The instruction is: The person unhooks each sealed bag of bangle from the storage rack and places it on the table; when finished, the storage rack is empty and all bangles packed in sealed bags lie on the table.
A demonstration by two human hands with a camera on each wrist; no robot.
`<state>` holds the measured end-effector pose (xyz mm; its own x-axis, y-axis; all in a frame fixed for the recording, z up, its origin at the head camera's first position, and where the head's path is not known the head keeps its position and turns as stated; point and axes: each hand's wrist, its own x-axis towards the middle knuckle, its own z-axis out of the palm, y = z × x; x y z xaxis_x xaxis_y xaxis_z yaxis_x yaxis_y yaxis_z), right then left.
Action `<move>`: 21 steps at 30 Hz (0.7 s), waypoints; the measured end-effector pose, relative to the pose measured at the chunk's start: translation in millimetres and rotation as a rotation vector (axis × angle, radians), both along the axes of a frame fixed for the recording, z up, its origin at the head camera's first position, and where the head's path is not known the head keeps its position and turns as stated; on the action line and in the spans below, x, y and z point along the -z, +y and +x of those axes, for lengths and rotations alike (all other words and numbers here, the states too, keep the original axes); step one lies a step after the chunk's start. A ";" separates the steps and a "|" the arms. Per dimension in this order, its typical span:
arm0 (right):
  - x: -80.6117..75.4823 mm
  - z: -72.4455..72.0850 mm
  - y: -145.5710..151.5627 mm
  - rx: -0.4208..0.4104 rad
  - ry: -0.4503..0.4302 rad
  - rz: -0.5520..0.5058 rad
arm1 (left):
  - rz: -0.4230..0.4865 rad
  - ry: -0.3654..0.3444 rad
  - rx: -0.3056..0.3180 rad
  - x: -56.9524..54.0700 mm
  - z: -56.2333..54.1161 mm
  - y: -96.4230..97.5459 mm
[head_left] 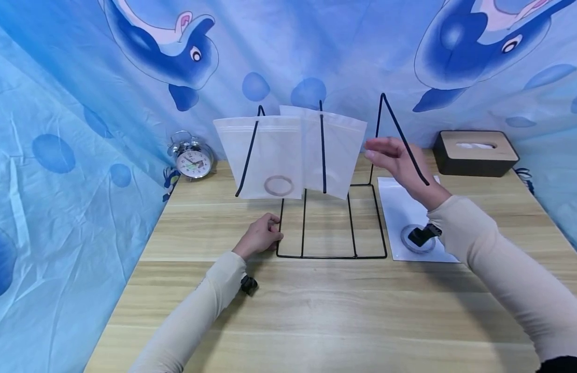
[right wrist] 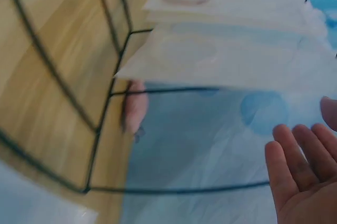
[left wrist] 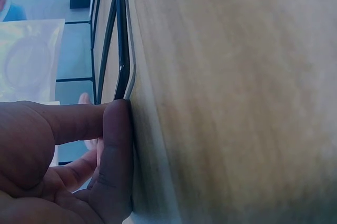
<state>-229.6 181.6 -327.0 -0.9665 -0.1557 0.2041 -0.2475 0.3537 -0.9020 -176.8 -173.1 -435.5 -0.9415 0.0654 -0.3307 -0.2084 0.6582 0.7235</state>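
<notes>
A black wire rack (head_left: 332,257) stands on the table with upright prongs. Two translucent zip bags hang on it: the left bag (head_left: 269,145) shows a pinkish ring (head_left: 267,185), and the right bag (head_left: 342,150) is partly overlapped by it. At the base's front left corner my left hand (head_left: 260,235) pinches the wire between thumb and finger, as the left wrist view shows. My right hand (head_left: 405,170) is raised by the right prong, fingers extended toward the right bag and holding nothing. In the right wrist view its fingers (right wrist: 289,155) are spread slightly.
Flat on the table, right of the rack, lies another white bag (head_left: 393,207) with a round ring (head_left: 405,242), partly behind my right wrist. An alarm clock (head_left: 193,161) stands at the back left, a tissue box (head_left: 475,155) at the back right. A blue dolphin-print curtain (head_left: 288,57) hangs behind.
</notes>
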 end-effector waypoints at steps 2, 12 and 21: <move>-6.6 1.2 -8.2 0.002 0.052 -0.065 | 0.001 -0.001 -0.001 -0.2 -0.2 0.1; -25.2 -0.9 -33.4 -0.015 0.189 -0.319 | -0.007 0.004 0.010 -1.4 -1.7 0.2; -27.7 1.8 -34.1 0.056 0.208 -0.405 | -0.006 0.017 0.015 1.2 0.7 -1.3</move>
<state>-227.9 147.4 -299.3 -0.9033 0.0277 0.4281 -0.4282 0.0008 -0.9037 -176.1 -174.4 -436.7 -0.9457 0.0778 -0.3155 -0.1862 0.6657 0.7226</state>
